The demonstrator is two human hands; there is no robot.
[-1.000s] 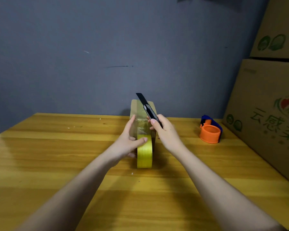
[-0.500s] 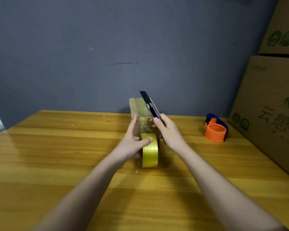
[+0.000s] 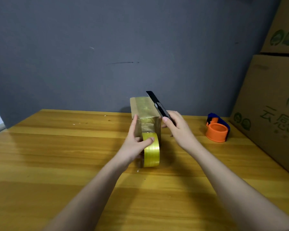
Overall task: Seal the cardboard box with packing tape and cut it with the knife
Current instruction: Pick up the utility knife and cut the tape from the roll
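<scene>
Both hands unchanged: left hand (image 3: 135, 144) grips tape roll (image 3: 151, 152), right hand (image 3: 178, 129) grips knife (image 3: 158, 104).

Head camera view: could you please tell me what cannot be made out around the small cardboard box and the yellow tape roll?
- Small cardboard box: far end and right side face away, head view.
- Yellow packing tape roll: core hidden by the left hand.
- Black utility knife: handle covered by the right hand.
- Whether the tape strip is cut: too small to tell.
</scene>
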